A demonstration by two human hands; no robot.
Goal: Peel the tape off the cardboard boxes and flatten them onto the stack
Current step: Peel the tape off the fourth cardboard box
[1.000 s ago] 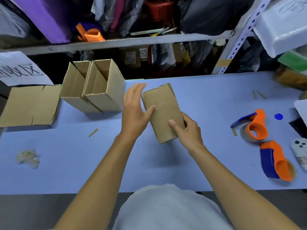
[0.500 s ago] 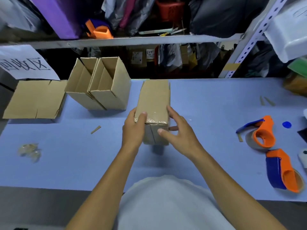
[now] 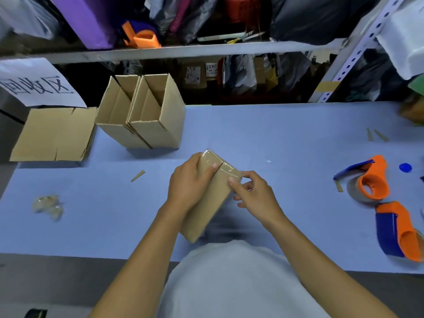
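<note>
Two orange-and-blue tape dispensers (image 3: 371, 182) (image 3: 399, 232) lie on my blue table (image 3: 286, 138) at right, a blue cap (image 3: 405, 167) just beyond them. A handwritten paper sign (image 3: 34, 84) hangs far left.

One taped cardboard box (image 3: 207, 198) sits at the centre, held by two hands, the left hand (image 3: 187, 182) and the right hand (image 3: 255, 193). Two open boxes (image 3: 142, 115) stand at 11 o'clock. One flattened stack (image 3: 54, 134) lies at 10 o'clock. Two orange tape dispensers (image 3: 371, 180) lie at 3 o'clock, and one crumpled tape wad (image 3: 48, 204) at 9 o'clock.
</note>
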